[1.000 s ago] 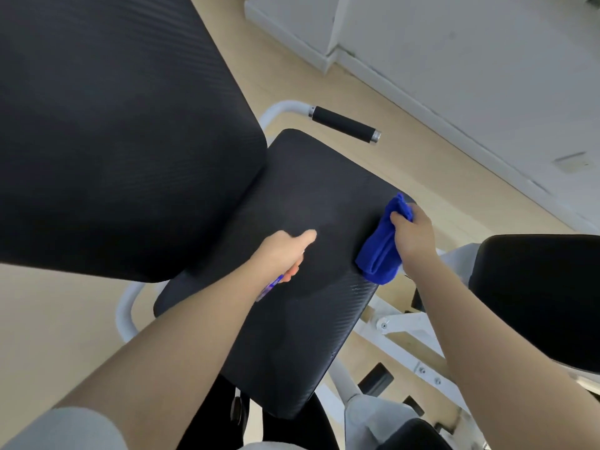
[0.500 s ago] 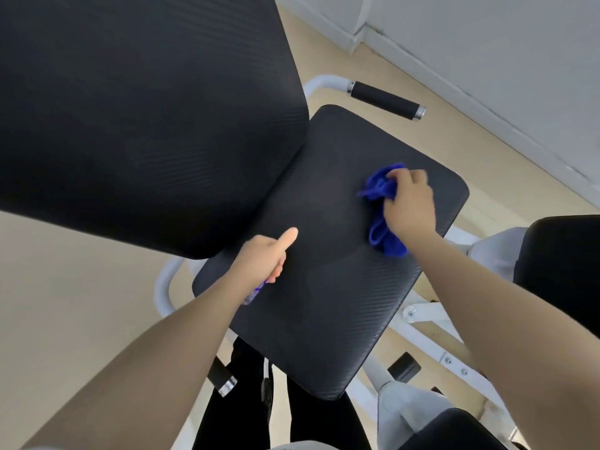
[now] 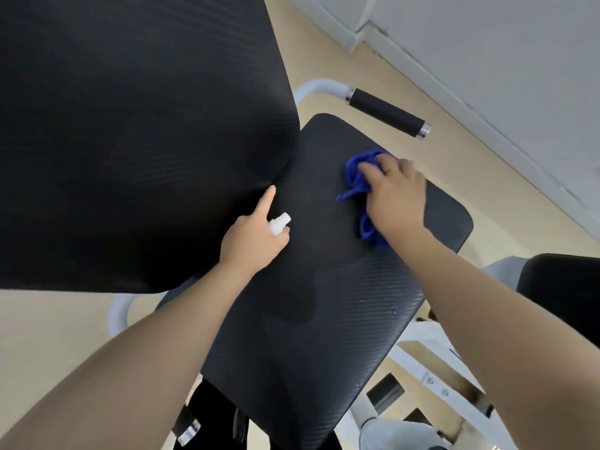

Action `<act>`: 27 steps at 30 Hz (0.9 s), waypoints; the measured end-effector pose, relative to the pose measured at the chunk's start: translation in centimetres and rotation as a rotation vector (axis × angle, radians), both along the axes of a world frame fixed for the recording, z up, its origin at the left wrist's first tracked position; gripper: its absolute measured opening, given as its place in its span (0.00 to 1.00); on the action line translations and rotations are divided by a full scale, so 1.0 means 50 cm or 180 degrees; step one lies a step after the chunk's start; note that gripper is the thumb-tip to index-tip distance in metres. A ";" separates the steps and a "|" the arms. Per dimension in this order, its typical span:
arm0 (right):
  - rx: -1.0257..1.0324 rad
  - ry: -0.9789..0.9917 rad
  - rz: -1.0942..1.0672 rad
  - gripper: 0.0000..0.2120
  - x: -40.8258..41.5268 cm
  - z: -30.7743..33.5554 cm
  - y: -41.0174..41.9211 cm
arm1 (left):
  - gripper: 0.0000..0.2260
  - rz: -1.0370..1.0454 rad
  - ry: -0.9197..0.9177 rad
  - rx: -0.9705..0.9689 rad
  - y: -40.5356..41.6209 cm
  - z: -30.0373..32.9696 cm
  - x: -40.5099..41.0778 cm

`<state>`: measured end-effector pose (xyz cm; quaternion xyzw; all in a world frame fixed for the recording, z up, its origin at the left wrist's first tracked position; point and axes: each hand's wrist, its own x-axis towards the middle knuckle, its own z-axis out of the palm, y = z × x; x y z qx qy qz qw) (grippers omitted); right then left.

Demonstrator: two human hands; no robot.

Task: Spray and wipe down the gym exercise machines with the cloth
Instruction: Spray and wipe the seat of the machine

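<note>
Right hand (image 3: 394, 198) palm-down on blue cloth (image 3: 358, 180)

Crumpled blue microfibre cloth (image 3: 355, 185) bunched on black ribbed vinyl seat pad (image 3: 324, 303), far end, white spray bottle nozzle (image 3: 280, 223) over near-left, droplets on pad.

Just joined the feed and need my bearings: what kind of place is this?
Most likely a gym: a black padded seat and backrest on a white machine frame, with a foam-grip handle beside it.
</note>
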<state>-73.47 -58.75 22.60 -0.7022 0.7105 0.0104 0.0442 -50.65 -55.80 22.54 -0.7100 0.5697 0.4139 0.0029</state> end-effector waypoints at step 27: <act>-0.0029 -0.0116 -0.0280 0.19 0.046 -0.053 -0.191 | 0.35 -0.0096 0.0037 0.0204 -0.030 -0.010 -0.022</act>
